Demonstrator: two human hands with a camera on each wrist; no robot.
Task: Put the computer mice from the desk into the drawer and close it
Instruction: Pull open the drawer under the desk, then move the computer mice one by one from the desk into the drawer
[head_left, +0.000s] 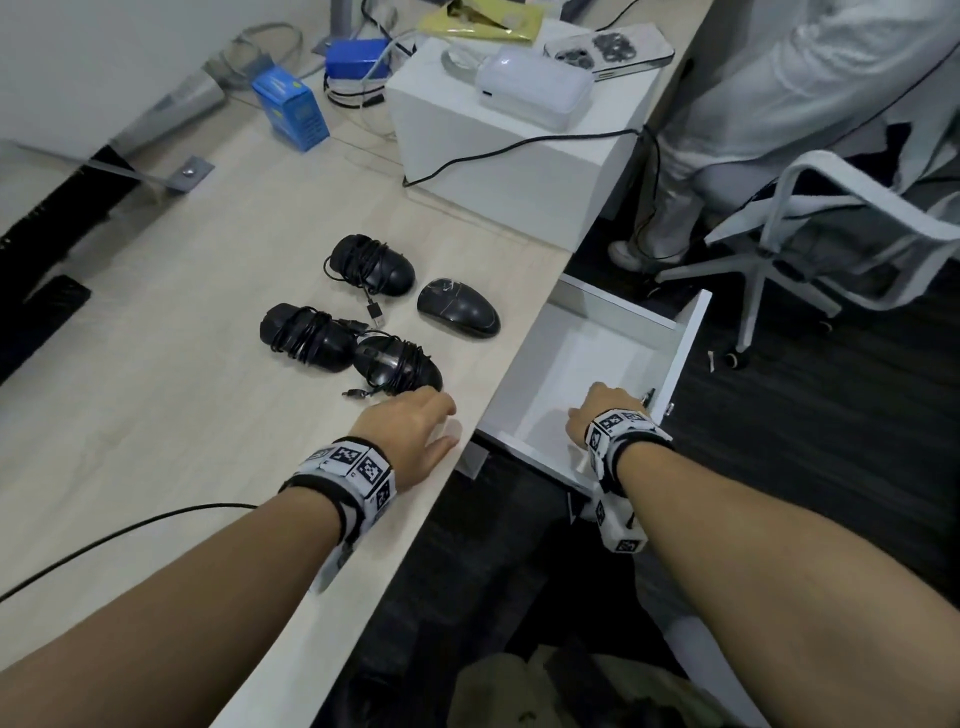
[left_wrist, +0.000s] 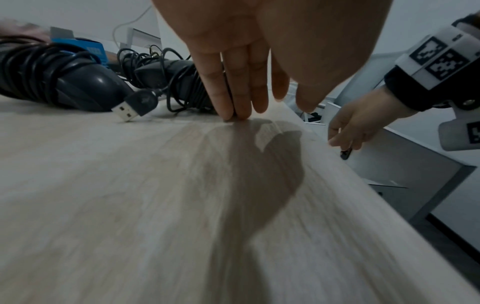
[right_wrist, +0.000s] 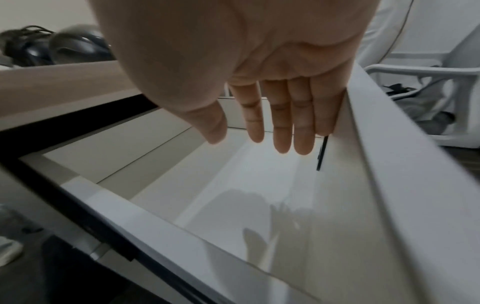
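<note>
Four black computer mice lie in a loose cluster at the centre of the head view, on the pale wooden desk (head_left: 156, 395). Three have their cables wound round the body: the upper wrapped mouse (head_left: 372, 265), the left wrapped mouse (head_left: 306, 336), and the nearest wrapped mouse (head_left: 398, 365), whose USB plug (left_wrist: 132, 105) rests on the desk. The fourth, an unwrapped mouse (head_left: 458, 308), sits at the right of the group.

We see the left hand (head_left: 410, 435) just below the nearest wrapped mouse, fingers straight and close together, holding nothing; in the left wrist view the fingertips (left_wrist: 235, 111) touch the desk surface beside that mouse's cable.

Right of the desk edge, the white drawer (head_left: 680, 358) stands pulled out, its interior bare. The right hand (head_left: 602, 415) is lowered inside it, fingers (right_wrist: 281, 127) extended and relaxed, holding nothing, the little-finger side lying against the drawer's front panel.

In the upper frame we note a white box (head_left: 498, 156), a blue carton (head_left: 291, 106), and, at the right, a white office chair (head_left: 810, 228).
</note>
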